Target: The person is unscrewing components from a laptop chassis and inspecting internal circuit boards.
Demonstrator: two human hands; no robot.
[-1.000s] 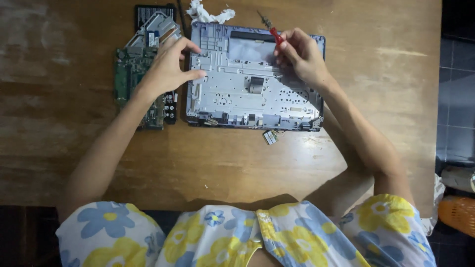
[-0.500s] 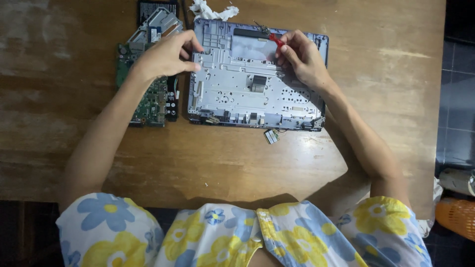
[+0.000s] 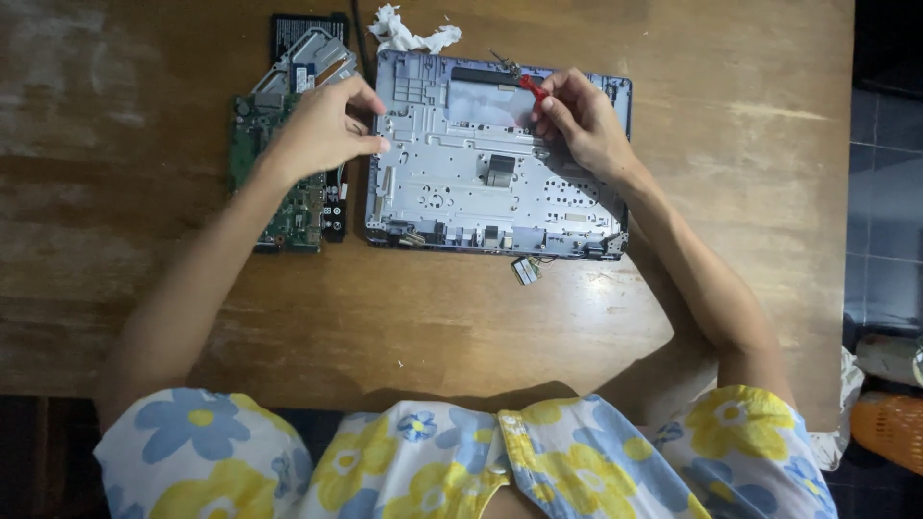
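An opened laptop base (image 3: 481, 183) with a bare silver metal frame lies on the wooden table (image 3: 433, 317). My left hand (image 3: 322, 130) rests on the frame's left edge, fingers pinching that edge. My right hand (image 3: 582, 120) grips a small red-handled screwdriver (image 3: 531, 85), its metal tip pointing to the upper left over the frame's top edge. A green circuit board (image 3: 279, 183) lies just left of the laptop base, partly under my left wrist.
A crumpled white tissue (image 3: 409, 34) lies beyond the laptop base. A black flat part (image 3: 293, 27) and a metal heat sink piece (image 3: 317, 60) sit at the top left. A small loose chip card (image 3: 526, 270) lies by the near edge. An orange basket (image 3: 889, 432) stands on the floor at right.
My left hand has shifted slightly to the left edge of the frame. My right hand with the screwdriver has lowered a little toward the frame's top edge.
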